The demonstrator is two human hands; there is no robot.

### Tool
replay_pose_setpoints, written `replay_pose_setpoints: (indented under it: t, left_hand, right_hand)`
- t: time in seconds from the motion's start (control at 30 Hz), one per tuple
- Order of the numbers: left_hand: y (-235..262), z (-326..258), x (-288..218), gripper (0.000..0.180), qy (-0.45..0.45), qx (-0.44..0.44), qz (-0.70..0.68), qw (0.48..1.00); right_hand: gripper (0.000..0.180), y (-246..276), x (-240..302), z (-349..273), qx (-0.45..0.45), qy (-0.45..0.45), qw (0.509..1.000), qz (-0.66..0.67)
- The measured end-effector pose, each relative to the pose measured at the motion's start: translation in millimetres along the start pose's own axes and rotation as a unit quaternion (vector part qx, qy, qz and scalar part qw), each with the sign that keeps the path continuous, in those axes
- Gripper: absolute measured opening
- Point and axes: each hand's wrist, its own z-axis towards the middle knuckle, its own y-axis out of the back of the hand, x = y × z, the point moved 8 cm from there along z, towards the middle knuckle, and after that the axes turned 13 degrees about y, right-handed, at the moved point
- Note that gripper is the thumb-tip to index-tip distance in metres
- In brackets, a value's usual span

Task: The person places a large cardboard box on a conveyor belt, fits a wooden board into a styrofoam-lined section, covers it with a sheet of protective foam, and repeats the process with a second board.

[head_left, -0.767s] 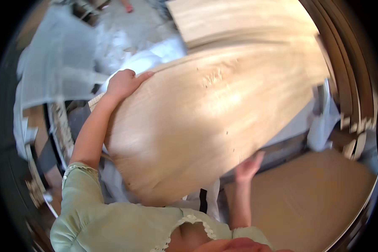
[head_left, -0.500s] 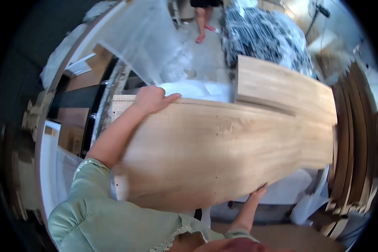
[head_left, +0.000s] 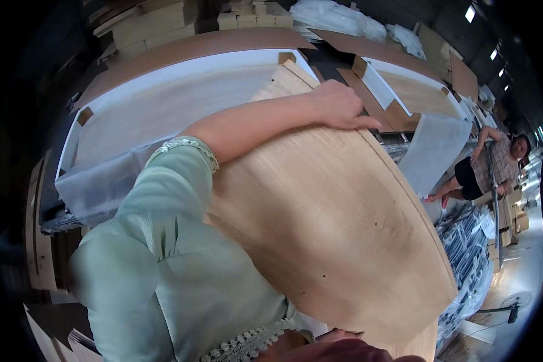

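Note:
A wide pale wooden panel (head_left: 320,205) with a few small dark holes is held across my front, tilted. My left hand (head_left: 339,105) is closed over its far edge, the thumb lying along that edge. At the panel's near edge, low in the view, my right hand (head_left: 341,335) shows only in part. It grips that edge, its fingers mostly hidden beneath. The panel's upper left end lies over a long white-walled open box (head_left: 181,67) with a pale sheet inside.
Beyond my left hand stands another open white carton (head_left: 380,90) with a board inside. Translucent wrapping (head_left: 434,148) hangs from its end. A person (head_left: 489,163) stands at the right near bundles in clear plastic (head_left: 464,259). Stacked cardboard (head_left: 253,17) is at the back.
My view has swung left toward the white boxes. The panel, held in both hands, has come off the stack at the right and turned toward the left box.

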Motion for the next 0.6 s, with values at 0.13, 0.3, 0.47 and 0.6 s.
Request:
replay_pose_setpoints:
  t: [0.13, 0.3, 0.47, 0.6]
  left_hand:
    - [44, -30, 159, 0.069, 0.108, -0.059, 0.017, 0.992]
    - [88, -103, 424, 0.073, 0.257, -0.057, 0.035, 0.964]
    - [104, -246, 652, 0.090, 0.442, 0.003, -0.040, 0.896]
    - [84, -390, 766, 0.071, 0.524, -0.034, 0.074, 0.847]
  right_hand:
    - [0.051, -116, -18, -63, 0.099, 0.030, 0.994, 0.027]
    - [0.055, -242, -55, -225, 0.330, -0.095, 0.933, 0.105]
    - [0.039, -309, -185, -281, 0.403, -0.173, 0.898, 0.029]
    - [0.032, -325, -251, -362, 0.456, -0.246, 0.854, -0.053]
